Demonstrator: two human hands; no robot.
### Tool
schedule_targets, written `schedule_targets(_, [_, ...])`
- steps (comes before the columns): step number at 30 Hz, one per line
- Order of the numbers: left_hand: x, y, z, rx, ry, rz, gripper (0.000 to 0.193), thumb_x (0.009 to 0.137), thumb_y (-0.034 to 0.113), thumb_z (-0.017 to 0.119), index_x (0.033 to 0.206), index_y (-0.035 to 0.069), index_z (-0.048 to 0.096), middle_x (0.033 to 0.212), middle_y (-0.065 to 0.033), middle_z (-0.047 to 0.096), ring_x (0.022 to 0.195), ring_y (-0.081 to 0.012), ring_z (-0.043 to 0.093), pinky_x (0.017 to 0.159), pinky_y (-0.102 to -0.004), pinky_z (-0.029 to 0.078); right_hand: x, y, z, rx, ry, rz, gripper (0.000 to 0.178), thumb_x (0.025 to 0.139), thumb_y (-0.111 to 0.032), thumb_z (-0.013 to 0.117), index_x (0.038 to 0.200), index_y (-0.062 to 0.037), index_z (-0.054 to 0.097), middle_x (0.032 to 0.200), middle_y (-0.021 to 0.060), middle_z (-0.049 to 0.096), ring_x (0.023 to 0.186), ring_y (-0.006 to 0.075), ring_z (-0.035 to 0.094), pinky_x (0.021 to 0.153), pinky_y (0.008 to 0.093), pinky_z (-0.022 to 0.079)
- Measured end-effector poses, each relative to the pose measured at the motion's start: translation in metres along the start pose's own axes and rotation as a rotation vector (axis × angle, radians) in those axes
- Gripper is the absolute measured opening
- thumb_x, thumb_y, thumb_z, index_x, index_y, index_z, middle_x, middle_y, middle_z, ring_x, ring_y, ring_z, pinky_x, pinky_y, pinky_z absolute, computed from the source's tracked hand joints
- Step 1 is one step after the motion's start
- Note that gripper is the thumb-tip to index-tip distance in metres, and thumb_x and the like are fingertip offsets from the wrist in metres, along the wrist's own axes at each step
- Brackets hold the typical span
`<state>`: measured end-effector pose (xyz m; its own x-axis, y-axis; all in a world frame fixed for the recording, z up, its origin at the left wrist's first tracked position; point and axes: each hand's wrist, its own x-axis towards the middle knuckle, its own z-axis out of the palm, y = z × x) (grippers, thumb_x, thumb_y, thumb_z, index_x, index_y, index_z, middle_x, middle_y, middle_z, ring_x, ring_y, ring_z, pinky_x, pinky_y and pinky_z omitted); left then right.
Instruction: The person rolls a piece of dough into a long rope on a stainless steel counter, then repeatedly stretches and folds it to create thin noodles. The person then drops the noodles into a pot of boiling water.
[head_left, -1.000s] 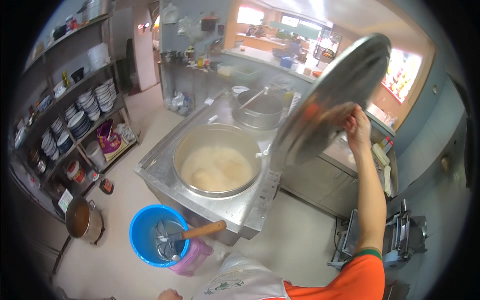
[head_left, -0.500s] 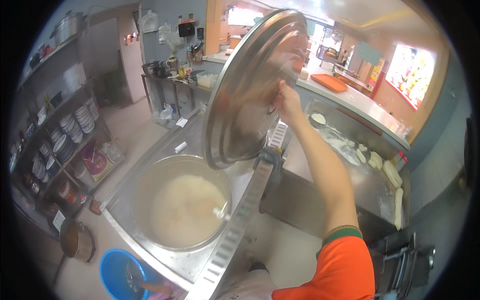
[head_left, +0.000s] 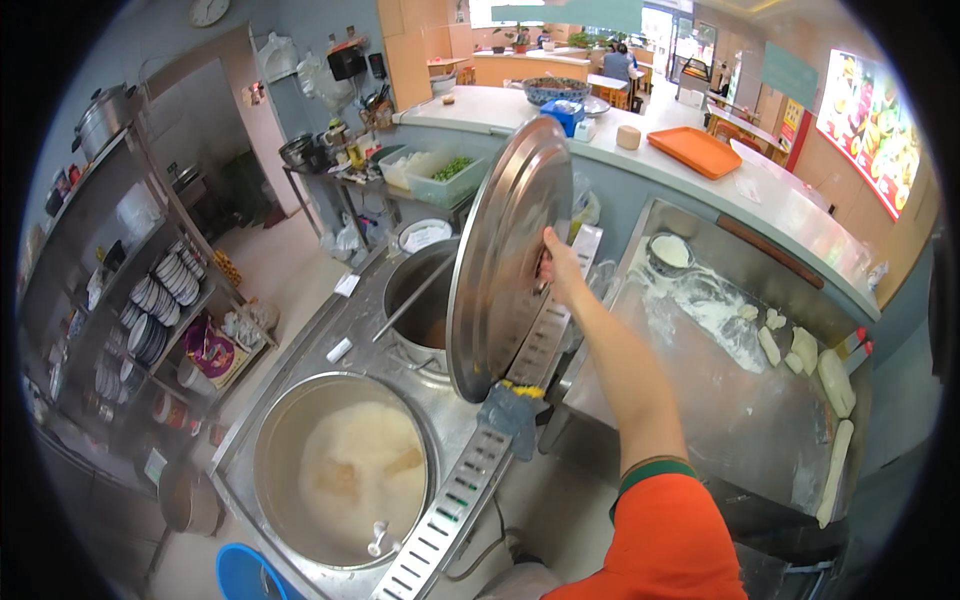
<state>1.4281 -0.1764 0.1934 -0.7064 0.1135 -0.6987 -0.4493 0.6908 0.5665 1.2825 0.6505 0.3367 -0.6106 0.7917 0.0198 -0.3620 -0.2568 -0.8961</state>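
Note:
My right hand is closed on the handle side of a large round metal pot lid, which stands nearly on edge. The lid's lower rim is close to a grey cloth with a yellow edge on the slotted metal rail; I cannot tell whether they touch. To the left of the lid, a big uncovered pot holds cloudy, pale liquid with foam on top. Behind it is a second, deeper pot with a long rod leaning in it, partly hidden by the lid. My left hand is out of view.
On the right is a steel worktop with flour, a flour bowl and several dough pieces. An orange tray lies on the counter behind. Shelves of stacked bowls stand left. A blue bucket sits on the floor.
The view has shifted, and the lid is now more edge-on and lower, uncovering the second pot behind it. My right hand keeps its hold. Foam in the big pot has changed shape.

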Motion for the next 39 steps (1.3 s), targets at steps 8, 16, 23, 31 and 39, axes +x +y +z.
schedule_targets(8, [-0.006, 0.002, 0.03, -0.037, 0.014, -0.044, 0.035, 0.093, 0.024, 0.052, 0.119, 0.002, 0.061, 0.097, -0.0136, 0.067, 0.091, -0.0242, 0.063, 0.079, -0.0379, 0.05, 0.041, 0.015, -0.026, 0.038, 0.042, 0.118, 0.044, 0.087, -0.053, 0.062, 0.087, -0.009, 0.06, 0.07, 0.0, 0.052, 0.056, 0.0125, 0.048, 0.048, 0.0285, 0.036])
schedule_targets(16, [-0.027, -0.052, 0.033, -0.051, 0.002, -0.027, 0.036, 0.094, 0.022, 0.05, 0.123, 0.002, 0.059, 0.101, -0.0138, 0.067, 0.095, -0.0226, 0.062, 0.082, -0.0359, 0.05, -0.03, 0.029, -0.012, -0.941, 0.341, -0.642, 0.055, 0.088, -0.035, 0.061, 0.122, 0.0054, 0.048, 0.127, 0.0258, 0.046, 0.12, 0.0406, 0.044, 0.102, 0.0478, 0.036])
schedule_targets(23, [-0.011, -0.126, 0.002, 0.055, -0.191, 0.067, 0.038, 0.095, 0.021, 0.05, 0.129, 0.005, 0.057, 0.106, -0.0125, 0.067, 0.098, -0.0204, 0.062, 0.086, -0.0338, 0.05, -0.148, 0.008, 0.023, -0.974, 0.202, -0.728, 0.054, 0.086, -0.028, 0.064, 0.127, 0.0024, 0.047, 0.134, 0.0229, 0.043, 0.123, 0.0391, 0.044, 0.105, 0.0443, 0.036])
schedule_targets(31, [-0.027, -0.09, -0.003, -0.262, -0.25, 0.205, 0.025, 0.093, 0.028, 0.057, 0.095, 0.006, 0.068, 0.071, -0.0038, 0.061, 0.062, -0.0161, 0.056, 0.054, -0.0317, 0.045, -0.356, 0.015, 0.057, -1.346, -0.216, -0.958, 0.054, 0.079, -0.03, 0.065, 0.125, -0.0045, 0.053, 0.133, 0.0158, 0.046, 0.124, 0.0358, 0.042, 0.097, 0.0497, 0.039])
schedule_targets(39, [-0.111, -0.055, 0.009, -0.228, -0.211, 0.41, 0.021, 0.095, 0.025, 0.053, 0.089, 0.007, 0.061, 0.068, -0.002, 0.056, 0.06, -0.0116, 0.052, 0.053, -0.0279, 0.042, -0.312, 0.016, 0.182, -1.194, 0.301, -0.304, 0.111, 0.07, -0.043, 0.078, 0.147, 0.0051, 0.015, 0.152, 0.0262, 0.016, 0.134, 0.0452, 0.03, 0.103, 0.0469, 0.042])
